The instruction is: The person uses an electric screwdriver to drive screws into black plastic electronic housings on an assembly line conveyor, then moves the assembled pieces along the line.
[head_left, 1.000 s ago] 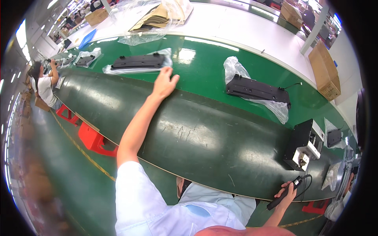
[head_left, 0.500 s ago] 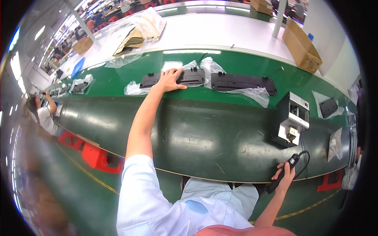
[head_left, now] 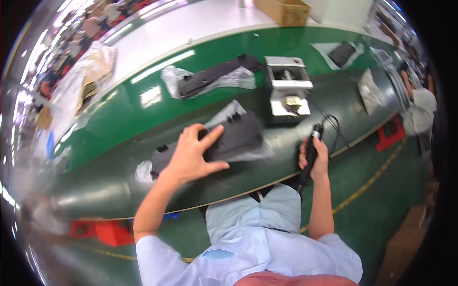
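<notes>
So the boxy device (head_left: 289,85) looks like shiny silver metal up front with darker, flatter sides. Lower left of it, the black panel (head_left: 238,138) reads as matt plastic, its clear wrap (head_left: 253,152) thin, crinkly and shiny. Straight left of the device, the second panel (head_left: 205,80) has the same matt look. The green strip (head_left: 119,121) behind the device is super glossy, while the dark belt (head_left: 112,188) is smooth with a softer sheen. Below the device, the handheld tool (head_left: 311,155) looks like black plastic. The box (head_left: 293,14) behind it? Plain dull cardboard.
</notes>
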Tool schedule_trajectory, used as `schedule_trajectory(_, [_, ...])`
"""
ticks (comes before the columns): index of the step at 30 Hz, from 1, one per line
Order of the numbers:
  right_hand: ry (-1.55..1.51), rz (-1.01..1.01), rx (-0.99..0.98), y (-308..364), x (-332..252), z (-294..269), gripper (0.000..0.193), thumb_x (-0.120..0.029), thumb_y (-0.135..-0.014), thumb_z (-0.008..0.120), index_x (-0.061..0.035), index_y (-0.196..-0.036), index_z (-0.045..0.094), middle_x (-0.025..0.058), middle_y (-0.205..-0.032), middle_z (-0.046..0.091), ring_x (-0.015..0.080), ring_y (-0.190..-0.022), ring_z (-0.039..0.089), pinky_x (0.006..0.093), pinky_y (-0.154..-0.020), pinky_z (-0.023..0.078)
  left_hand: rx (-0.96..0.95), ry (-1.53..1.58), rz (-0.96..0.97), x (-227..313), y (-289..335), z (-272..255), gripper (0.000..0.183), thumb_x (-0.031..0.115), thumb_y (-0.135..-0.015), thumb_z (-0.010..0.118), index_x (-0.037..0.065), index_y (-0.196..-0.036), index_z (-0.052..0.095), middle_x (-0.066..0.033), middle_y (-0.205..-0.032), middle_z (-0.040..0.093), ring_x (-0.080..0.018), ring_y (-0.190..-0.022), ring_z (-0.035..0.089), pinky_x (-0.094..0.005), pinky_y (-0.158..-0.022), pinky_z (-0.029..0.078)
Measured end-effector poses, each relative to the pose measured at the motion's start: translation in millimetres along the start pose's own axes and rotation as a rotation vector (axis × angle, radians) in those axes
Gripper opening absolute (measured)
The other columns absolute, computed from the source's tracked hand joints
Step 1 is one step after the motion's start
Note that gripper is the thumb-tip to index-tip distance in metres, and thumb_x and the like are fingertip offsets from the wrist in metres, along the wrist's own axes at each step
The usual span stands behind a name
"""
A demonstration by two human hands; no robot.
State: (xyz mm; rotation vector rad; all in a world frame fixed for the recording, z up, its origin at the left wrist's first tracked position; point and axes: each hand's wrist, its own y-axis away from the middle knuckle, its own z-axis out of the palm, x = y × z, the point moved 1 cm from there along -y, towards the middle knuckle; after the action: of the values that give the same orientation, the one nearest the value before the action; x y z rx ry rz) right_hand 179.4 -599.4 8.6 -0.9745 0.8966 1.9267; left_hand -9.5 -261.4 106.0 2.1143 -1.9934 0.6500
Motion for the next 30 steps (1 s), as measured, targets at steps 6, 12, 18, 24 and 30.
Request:
schedule_trajectory(6, [0.058,0.008,-0.011,4.8,-52.5,-11.6,0.044,-0.040,-0.098,0.057,-0.0001,-0.116,0.054,0.0109,-0.078,0.059,0.0160,-0.050,0.054,0.0325,-0.044,0.046,0.003,-0.041,0.217,77.6,-30.4,101.0,0.093,0.054,-0.067,0.088,0.019,-0.147,0.057,-0.0267,-0.132,0.048,-0.0437,-0.122,0.047,-0.0558,-0.105,0.038])
schedule_trajectory(12, [-0.112,-0.649,-0.196,31.4,-110.4,33.1,0.064,-0.053,-0.101,0.056,-0.0024,-0.138,0.043,0.0133,-0.081,0.060,0.0188,-0.056,0.059,0.0355,-0.051,0.051,0.050,-0.150,0.290,90.3,-45.6,144.1,0.088,0.061,-0.078,0.077,0.015,-0.149,0.054,-0.0286,-0.148,0.044,-0.0485,-0.136,0.039,-0.0648,-0.114,0.028])
schedule_trajectory(18, [0.111,-0.916,-0.350,-10.0,-106.2,81.2,0.089,-0.064,-0.095,0.064,-0.0002,-0.151,0.036,0.0105,-0.081,0.061,0.0163,-0.067,0.059,0.0317,-0.062,0.050,0.073,-0.153,0.289,66.1,-28.4,125.9,0.082,0.056,-0.079,0.079,0.014,-0.146,0.058,-0.0259,-0.148,0.046,-0.0454,-0.134,0.043,-0.0605,-0.114,0.029])
schedule_trajectory(24, [0.119,-0.986,-0.365,-76.5,-92.8,116.9,0.077,-0.068,-0.095,0.061,0.0073,-0.111,0.058,0.0086,-0.074,0.060,0.0128,-0.061,0.055,0.0263,-0.056,0.044,0.094,-0.135,0.291,60.6,-29.9,130.3,0.081,0.059,-0.080,0.077,0.016,-0.145,0.058,-0.0254,-0.146,0.046,-0.0442,-0.129,0.044,-0.0615,-0.111,0.032])
schedule_trajectory(30, [0.159,-0.856,-0.212,-78.5,-73.2,109.3,0.078,-0.073,-0.096,0.052,0.0042,-0.113,0.055,0.0082,-0.068,0.055,0.0171,-0.057,0.053,0.0317,-0.057,0.046,0.109,-0.134,0.283,59.3,-27.3,126.5,0.080,0.058,-0.079,0.077,0.014,-0.144,0.059,-0.0252,-0.144,0.047,-0.0433,-0.129,0.044,-0.0589,-0.111,0.032])
